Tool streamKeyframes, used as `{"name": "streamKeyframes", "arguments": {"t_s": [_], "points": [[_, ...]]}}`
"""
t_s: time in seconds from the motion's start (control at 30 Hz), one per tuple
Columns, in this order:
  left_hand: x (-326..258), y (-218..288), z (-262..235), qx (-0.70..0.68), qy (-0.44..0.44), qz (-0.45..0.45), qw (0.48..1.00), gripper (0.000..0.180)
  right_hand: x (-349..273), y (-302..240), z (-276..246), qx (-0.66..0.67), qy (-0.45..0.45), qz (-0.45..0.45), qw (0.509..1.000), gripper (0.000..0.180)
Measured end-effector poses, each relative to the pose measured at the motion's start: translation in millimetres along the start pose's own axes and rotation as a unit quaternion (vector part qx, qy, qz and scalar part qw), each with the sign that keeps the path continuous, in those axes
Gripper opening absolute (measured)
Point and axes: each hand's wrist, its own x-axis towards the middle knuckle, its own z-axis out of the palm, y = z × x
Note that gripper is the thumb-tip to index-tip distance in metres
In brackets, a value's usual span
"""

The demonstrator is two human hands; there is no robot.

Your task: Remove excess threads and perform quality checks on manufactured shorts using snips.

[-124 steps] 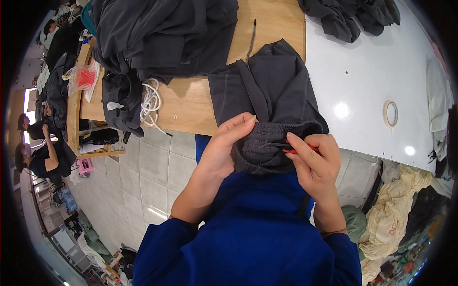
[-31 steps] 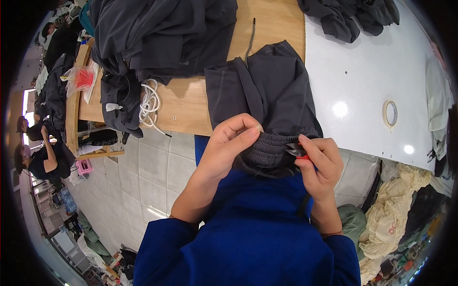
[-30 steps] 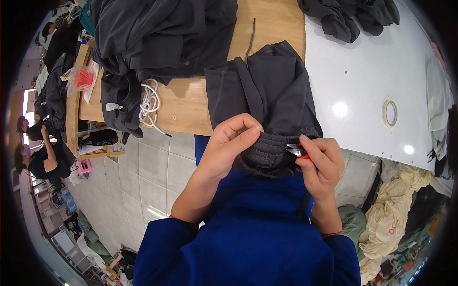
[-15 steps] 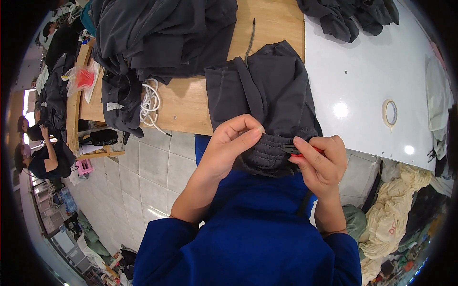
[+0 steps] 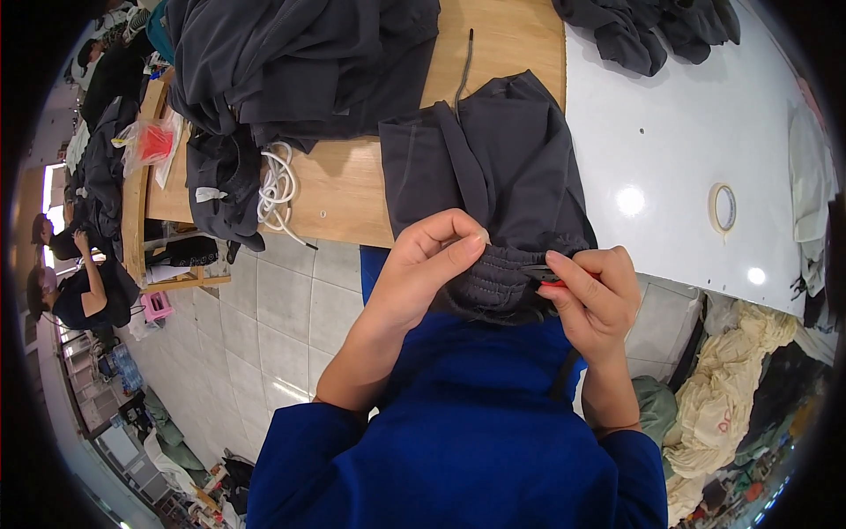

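A dark grey garment (image 5: 520,159) lies over the table's near edge. Its gathered elastic waistband (image 5: 493,284), with rows of stitching, faces me. My left hand (image 5: 432,264) pinches the band's left part between thumb and forefinger. In my right hand (image 5: 595,295) is a small red-handled tool (image 5: 553,283), apparently thread snips, gripped between thumb and fingers. Its dark tips point left and lie against the stitched band; whether the blades are apart is too small to tell. A grey cord (image 5: 463,75) with a dark tip runs from the garment's far side onto the wood.
A pile of dark grey garments (image 5: 300,70) covers the far left of the wooden table (image 5: 344,189). White cord (image 5: 278,189) lies coiled near its edge. A white tabletop (image 5: 670,176) on the right bears a tape roll (image 5: 723,207) and more dark clothing (image 5: 652,35). Cream fabric (image 5: 723,406) is heaped lower right.
The red-handled tool and my right fingers have shifted very slightly on the waistband. My left hand keeps its pinch in nearly the same place.
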Motion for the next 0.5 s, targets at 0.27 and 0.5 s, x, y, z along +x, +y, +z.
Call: {"name": "streamKeyframes", "arguments": {"t_s": [0.27,0.5], "points": [[-1.0,0.0,5.6,0.029,0.010,0.009,0.999,0.007,1.7,-0.1,-4.5,0.002,-0.017,-0.009,1.000,0.038],[-2.6,-1.0,7.6,0.047,0.013,0.013,0.999,0.007,2.0,0.1,-7.2,-0.012,-0.030,-0.029,0.999,0.036]]}}
